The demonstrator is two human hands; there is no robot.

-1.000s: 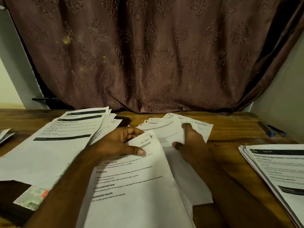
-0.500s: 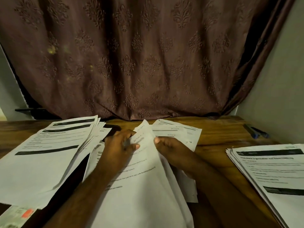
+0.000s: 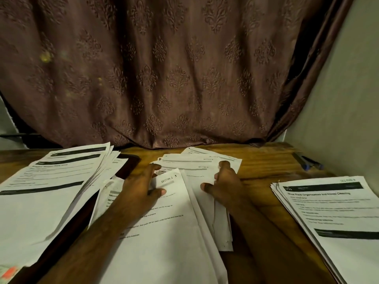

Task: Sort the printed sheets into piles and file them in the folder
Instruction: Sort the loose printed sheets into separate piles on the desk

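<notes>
Dark folder [image 3: 131,162] mostly hidden under left pile [image 3: 47,193].

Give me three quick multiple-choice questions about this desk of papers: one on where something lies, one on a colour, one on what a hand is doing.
1. Where is the pile headed "Shoe Rack Organization"?
A. far left
B. far right
C. centre

2. What colour is the curtain?
A. brownish mauve
B. bright green
C. white

3. What is the left hand doing?
A. hanging off the table
B. holding a pen
C. resting on the "SECTION 1" sheet

Answers: B, it lies at the right edge; A, the patterned cloth is brownish mauve; C, fingers and thumb lie on that sheet.
</notes>
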